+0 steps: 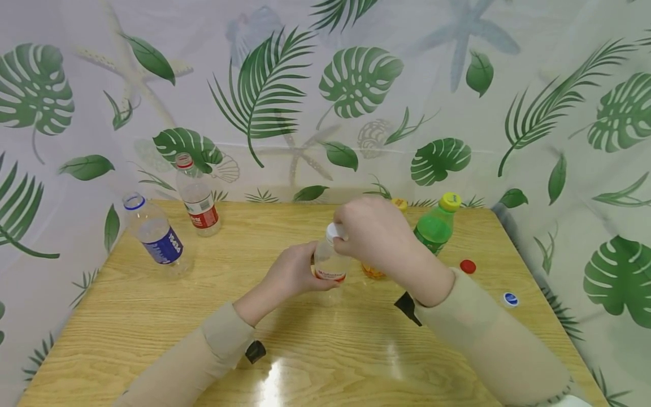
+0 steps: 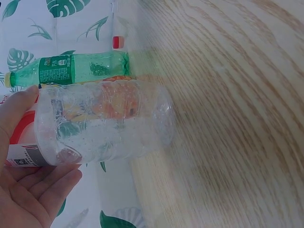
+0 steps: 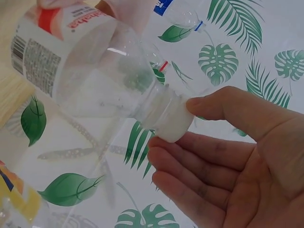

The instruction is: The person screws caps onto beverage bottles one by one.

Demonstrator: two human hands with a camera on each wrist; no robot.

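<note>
A clear plastic bottle (image 1: 333,263) with a white and red label stands upright over the middle of the table. My left hand (image 1: 291,270) grips it round the label, thumb on the near side. At the bottle's neck, my right hand (image 1: 373,229) pinches the white cap (image 3: 175,118) between thumb and fingers. The right wrist view shows the cap sitting on the neck. In the left wrist view the bottle's lower body (image 2: 109,123) looks empty and see-through. Behind my right hand an orange bottle (image 1: 373,272) is mostly hidden.
On the left stand two capless bottles, a Pepsi bottle (image 1: 165,244) and a red-labelled one (image 1: 202,209). A green bottle (image 1: 434,229) with a yellow cap stands back right. A red cap (image 1: 468,266) and a blue-and-white cap (image 1: 511,299) lie at the table's right.
</note>
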